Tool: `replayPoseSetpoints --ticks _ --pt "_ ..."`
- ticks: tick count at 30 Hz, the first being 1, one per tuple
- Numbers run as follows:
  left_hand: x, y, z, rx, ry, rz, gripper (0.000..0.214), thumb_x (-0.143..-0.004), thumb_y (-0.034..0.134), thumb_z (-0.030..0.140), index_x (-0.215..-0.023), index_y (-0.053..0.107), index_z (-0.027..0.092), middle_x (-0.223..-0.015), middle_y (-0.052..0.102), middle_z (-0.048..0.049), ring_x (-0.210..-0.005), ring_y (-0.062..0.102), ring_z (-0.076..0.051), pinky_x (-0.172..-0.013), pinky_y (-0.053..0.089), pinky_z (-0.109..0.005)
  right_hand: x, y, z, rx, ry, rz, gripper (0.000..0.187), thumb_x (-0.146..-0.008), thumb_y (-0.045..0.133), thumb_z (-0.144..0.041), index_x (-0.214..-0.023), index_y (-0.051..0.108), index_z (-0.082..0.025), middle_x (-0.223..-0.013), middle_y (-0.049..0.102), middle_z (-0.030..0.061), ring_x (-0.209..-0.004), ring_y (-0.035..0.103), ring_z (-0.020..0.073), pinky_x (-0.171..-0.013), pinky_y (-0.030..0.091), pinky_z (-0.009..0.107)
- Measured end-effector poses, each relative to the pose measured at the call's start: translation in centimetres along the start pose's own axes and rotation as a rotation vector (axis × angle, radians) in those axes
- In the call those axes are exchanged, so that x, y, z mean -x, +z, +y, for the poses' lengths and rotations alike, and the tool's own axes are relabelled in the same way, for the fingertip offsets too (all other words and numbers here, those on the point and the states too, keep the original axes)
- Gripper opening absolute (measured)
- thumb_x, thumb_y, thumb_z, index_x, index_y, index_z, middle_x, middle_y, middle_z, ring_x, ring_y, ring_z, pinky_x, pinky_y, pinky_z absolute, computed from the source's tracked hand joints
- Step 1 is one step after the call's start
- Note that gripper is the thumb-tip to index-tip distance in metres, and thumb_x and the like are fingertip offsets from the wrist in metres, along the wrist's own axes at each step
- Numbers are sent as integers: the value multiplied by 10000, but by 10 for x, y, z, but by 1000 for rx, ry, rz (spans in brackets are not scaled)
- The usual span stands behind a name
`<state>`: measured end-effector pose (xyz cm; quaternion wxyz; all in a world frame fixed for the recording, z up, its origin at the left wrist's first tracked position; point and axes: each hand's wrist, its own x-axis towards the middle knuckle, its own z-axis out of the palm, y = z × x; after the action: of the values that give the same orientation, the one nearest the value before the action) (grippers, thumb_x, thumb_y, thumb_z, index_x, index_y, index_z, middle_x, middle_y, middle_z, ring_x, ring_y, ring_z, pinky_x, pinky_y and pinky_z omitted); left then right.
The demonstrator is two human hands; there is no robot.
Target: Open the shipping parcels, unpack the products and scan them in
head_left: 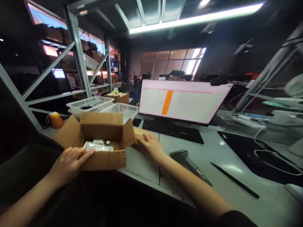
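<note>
An open cardboard box (pixel 104 160) sits at the table's left front edge with its flaps spread. Inside it lie shiny clear plastic packets (pixel 98 146) and a small white-capped item. My left hand (pixel 68 162) is closed over the box's near left edge, the thumb along the rim. Just right of the box, the curled fingers of my right hand (pixel 150 143) are on a flat tan object (pixel 139 130), partly hidden beneath them and slightly blurred. A grey handheld barcode scanner (pixel 189 164) lies beside my right forearm.
Behind the box stand white plastic baskets (pixel 88 104) and an orange container (pixel 56 120). A monitor (pixel 182 101) rises behind a black keyboard (pixel 174 130). On the right lie a thin black stick (pixel 234 179), a black mat (pixel 258 154) and white cables (pixel 258 137). Metal shelf posts (pixel 79 53) frame the left.
</note>
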<state>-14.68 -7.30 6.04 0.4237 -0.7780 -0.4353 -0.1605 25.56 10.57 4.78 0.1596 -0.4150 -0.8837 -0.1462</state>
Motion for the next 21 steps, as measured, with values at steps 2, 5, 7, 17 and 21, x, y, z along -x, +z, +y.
replayPoseSetpoints --ticks 2,5,7,17,21 --pt "-5 -3 6 16 21 -1 542 -905 521 -1 -1362 662 253 -1053 723 -61 -947 667 -215 -924 489 -372 -7 -30 1 -119 28 96 303 -919 666 -239 -1203 768 -252 -1240 711 160 -1123 657 335 -933 564 525" --pt "-14 -11 20 52 38 -28 547 -911 533 19 -1387 655 259 -1082 729 -58 -989 647 -218 -940 476 -367 -21 -95 -5 -345 138 557 344 -1022 526 -318 -1303 711 -248 -1250 700 137 -1226 628 309 -1038 527 554" --pt "-23 -21 33 81 45 -59 559 -924 541 31 -1424 630 266 -1113 726 -54 -1005 630 -212 -940 466 -359 -31 -133 -31 -482 58 537 382 -1048 500 -369 -1376 667 -269 -1212 722 94 -1180 662 264 -979 573 482" --pt "-46 -75 101 22 22 -219 511 -960 564 108 -1449 619 248 -1170 729 -44 -980 613 -201 -898 425 -363 -84 -104 -131 98 -263 -742 734 -855 796 -396 -1484 569 -93 -1335 698 223 -1191 694 358 -908 554 398" --pt "-39 -76 122 80 98 -238 498 -983 564 157 -1466 602 270 -1264 720 -44 -1062 625 -196 -949 420 -359 -71 -92 -128 56 -222 -808 981 -744 891 -341 -1584 450 -94 -1398 661 234 -1211 682 372 -931 548 398"
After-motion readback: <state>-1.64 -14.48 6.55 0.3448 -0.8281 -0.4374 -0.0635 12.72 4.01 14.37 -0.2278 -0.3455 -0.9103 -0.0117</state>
